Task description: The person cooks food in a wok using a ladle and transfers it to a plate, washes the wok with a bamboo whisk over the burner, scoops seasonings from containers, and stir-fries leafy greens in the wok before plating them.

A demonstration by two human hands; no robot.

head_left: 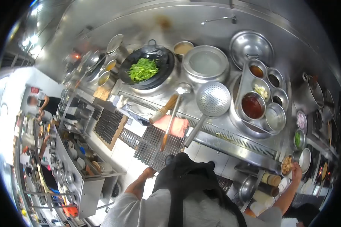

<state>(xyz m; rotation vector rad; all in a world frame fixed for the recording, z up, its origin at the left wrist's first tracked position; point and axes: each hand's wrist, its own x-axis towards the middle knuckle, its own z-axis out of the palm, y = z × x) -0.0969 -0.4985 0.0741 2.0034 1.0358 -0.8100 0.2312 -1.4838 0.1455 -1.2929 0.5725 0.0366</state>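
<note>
My left hand (149, 173) hangs low beside my dark apron, its fingers curled in; whether anything is inside them is hidden. Out to the far right, my right hand (296, 171) is at the rim of a bowl of light brown pieces (287, 165). Its fingers look pinched together, and what they hold, if anything, is too small to make out. Leafy greens (143, 69) lie in a black wok (161, 56) on the stove. A ladle (172, 120) and a perforated strainer (213, 99) rest across the stove's front edge, with a bamboo brush (163, 109) beside the ladle.
A lidded-looking round pot (206, 63) stands right of the wok. Beyond it, a holder carries several seasoning cups, one with red sauce (253, 106). Small bowls, one with chopped greens (298, 139), line the right side. Left stands a steel counter (88, 193); another person (45, 102) is far left.
</note>
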